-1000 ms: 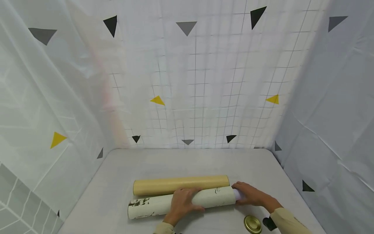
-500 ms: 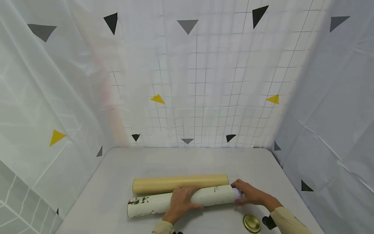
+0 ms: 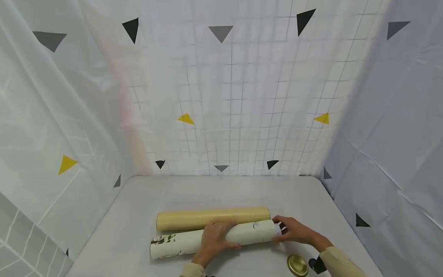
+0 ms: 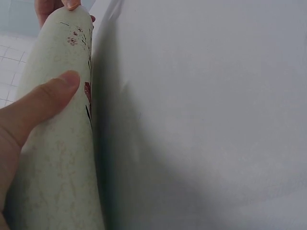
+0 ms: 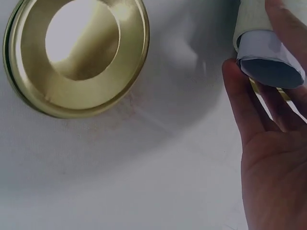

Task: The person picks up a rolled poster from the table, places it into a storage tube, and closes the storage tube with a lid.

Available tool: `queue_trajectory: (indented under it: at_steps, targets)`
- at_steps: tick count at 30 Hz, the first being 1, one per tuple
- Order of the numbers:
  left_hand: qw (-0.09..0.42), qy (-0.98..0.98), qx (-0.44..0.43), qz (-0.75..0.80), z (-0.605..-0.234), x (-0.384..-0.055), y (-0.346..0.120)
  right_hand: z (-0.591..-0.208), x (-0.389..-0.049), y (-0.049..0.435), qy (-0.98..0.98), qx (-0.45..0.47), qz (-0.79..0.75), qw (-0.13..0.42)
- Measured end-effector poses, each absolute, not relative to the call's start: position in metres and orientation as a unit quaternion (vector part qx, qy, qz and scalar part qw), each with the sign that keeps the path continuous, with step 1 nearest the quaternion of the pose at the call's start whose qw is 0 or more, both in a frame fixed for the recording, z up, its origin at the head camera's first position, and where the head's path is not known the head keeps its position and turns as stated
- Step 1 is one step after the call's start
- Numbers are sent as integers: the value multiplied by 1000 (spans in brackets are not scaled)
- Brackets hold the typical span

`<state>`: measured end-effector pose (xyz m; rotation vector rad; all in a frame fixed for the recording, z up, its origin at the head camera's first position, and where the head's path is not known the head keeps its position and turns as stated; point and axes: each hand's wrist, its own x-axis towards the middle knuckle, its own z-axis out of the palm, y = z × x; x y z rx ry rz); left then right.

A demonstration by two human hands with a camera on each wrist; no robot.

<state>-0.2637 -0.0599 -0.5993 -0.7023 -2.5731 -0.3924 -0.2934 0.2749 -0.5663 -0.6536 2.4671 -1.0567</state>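
Note:
A pale cardboard tube (image 3: 257,232) with dark and reddish printed marks lies crosswise on the table. My left hand (image 3: 215,239) grips it around the middle, thumb along the near side; the left wrist view shows that thumb (image 4: 53,96) on the tube's surface. Out of the tube's right end a short length of rolled white paper (image 5: 259,45) sticks out, hollow in the middle. My right hand (image 3: 295,231) holds this end, with thumb and fingers around the roll and the tube's rim. Inside the tube, the rest of the paper is hidden.
A plain yellow tube (image 3: 212,218) lies just behind the pale one, nearly parallel. Close to my right wrist a round gold metal lid (image 3: 297,265) lies on the white table (image 3: 221,192). White curtains with triangle marks (image 3: 221,34) stand around the table.
The rolled paper has slid further left into the tube, so less of it shows. My right hand has followed it slightly left. My left hand keeps its grip.

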Motion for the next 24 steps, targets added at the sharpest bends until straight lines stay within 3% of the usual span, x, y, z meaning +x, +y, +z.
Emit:
queue_trajectory:
  at_steps: [24]
  targets:
    - [221, -933, -245, -143, -599, -263, -59, -571, -294, 269, 852, -230, -422, 206]
